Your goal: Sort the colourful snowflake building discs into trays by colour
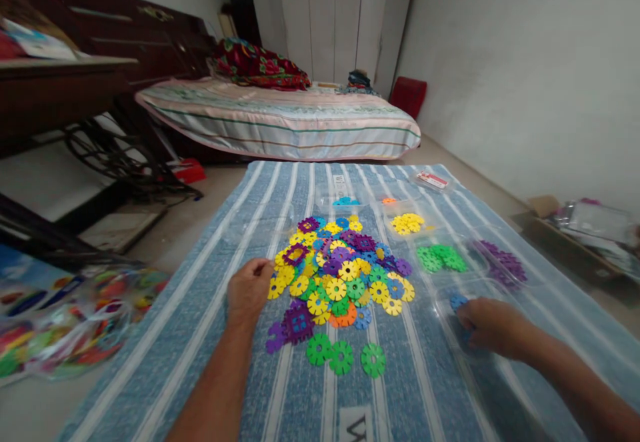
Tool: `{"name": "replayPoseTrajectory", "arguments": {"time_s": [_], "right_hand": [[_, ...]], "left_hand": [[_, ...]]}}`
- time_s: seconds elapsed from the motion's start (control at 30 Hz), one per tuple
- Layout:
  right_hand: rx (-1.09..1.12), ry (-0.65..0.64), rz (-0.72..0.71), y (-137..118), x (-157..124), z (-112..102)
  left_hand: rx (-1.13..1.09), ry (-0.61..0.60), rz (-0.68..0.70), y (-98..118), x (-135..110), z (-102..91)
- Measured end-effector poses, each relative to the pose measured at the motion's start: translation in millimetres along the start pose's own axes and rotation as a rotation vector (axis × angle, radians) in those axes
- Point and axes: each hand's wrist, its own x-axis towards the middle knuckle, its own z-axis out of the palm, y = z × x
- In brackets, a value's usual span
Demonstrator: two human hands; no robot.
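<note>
A mixed pile of notched plastic discs, yellow, green, blue, purple and orange, lies on the striped cloth. At its left edge rests my left hand, fingers curled in a pinch near the yellow discs; what they hold, if anything, is hidden. My right hand is over a clear plastic box on the right, its fingers closed at a blue notched disc. Square purple pieces and several loose green discs lie in front of the pile.
Clear boxes behind hold green discs, yellow discs, blue discs and an orange piece. Purple pieces lie at the right. Bags of colourful items are on the floor at left, a cardboard box at right. A bed stands beyond.
</note>
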Motion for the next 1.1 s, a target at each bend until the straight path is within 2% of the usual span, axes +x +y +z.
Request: {"name": "replayPoseTrajectory", "arguments": {"time_s": [0.17,0.27,0.37,0.43,0.5,0.57,0.63,0.73,0.9,1.0,1.1], "right_hand": [[0.053,0.015,-0.083,6,0,-14],[0.053,0.084,-0.149,-4,6,-38],[0.036,0.2,-0.235,-26,31,-73],[0.034,0.302,-0.28,-44,58,-101],[0.082,0.493,-0.273,-63,86,-129],[0.146,0.731,-0.166,-81,108,-150],[0.179,0.863,-0.089,-99,119,-159],[0.234,0.857,-0.132,-123,111,-141],[0.396,0.683,-0.325,-145,69,-61],[0.462,0.734,-0.331,-146,46,-14],[0.482,0.795,-0.332,-144,26,21]], "left_hand": [[0.003,-0.011,-0.002,-1,-1,-0.9],[-0.012,-0.007,-0.003,-1,-2,-1.4],[-0.03,-0.003,0.003,-2,-2,-1.9],[-0.035,-0.005,0.007,-2,-2,-2.2],[-0.04,-0.007,0.005,-2,-3,-2.5],[-0.048,-0.01,0.007,-3,-3,-2.5],[-0.048,-0.01,0.009,-5,-3,-2.2],[-0.045,-0.013,0.019,-7,-3,-1.5],[-0.04,-0.013,0.019,-6,-4,0.3],[-0.04,-0.011,0.032,-6,-5,1.3],[-0.03,-0.018,0.037,-5,-6,1.0]]}}
